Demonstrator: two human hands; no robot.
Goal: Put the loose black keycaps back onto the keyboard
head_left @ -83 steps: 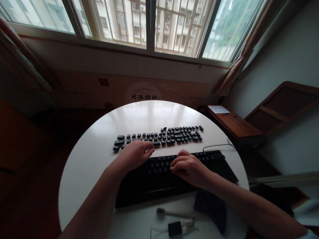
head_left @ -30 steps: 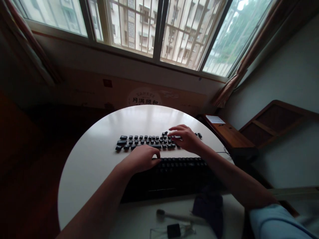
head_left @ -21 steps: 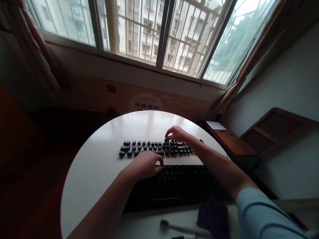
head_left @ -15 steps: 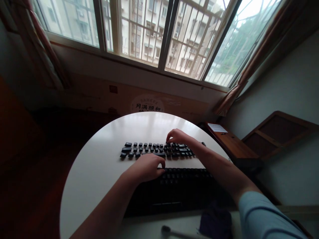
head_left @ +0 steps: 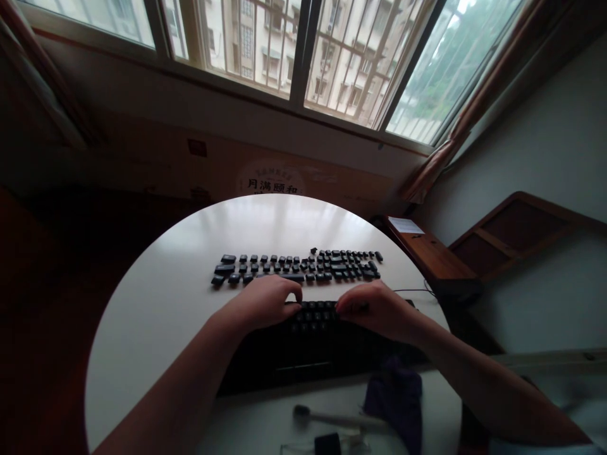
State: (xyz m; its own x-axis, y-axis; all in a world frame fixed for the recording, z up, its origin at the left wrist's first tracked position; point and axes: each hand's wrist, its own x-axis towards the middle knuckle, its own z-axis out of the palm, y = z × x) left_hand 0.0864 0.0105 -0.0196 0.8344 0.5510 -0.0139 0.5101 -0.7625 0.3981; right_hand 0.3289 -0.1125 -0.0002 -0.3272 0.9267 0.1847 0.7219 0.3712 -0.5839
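Note:
A black keyboard (head_left: 256, 363) lies near me on the white round table, its front part too dark to read, with several keys (head_left: 313, 316) showing between my hands. My left hand (head_left: 270, 303) is closed at its far left edge, thumb and forefinger curled against it. Over the key rows farther right, my right hand (head_left: 377, 309) has its fingers pressed together at the keys; anything between the fingertips is hidden. Beyond both hands lie rows of loose black keycaps (head_left: 289, 278). A single keycap (head_left: 313, 251) sits tilted behind the back row.
On the near side of the table (head_left: 137, 341) are a dark-headed brush (head_left: 332, 417), a purple cloth (head_left: 396, 398) and a small dark object (head_left: 327, 443). A thin cable (head_left: 410, 290) runs to the right edge. A wooden cabinet (head_left: 431, 259) stands beyond it.
My right hand has come back from the loose keycaps to the keyboard. My left hand stays at the keyboard's edge. The camera view has shifted, showing more of the near table.

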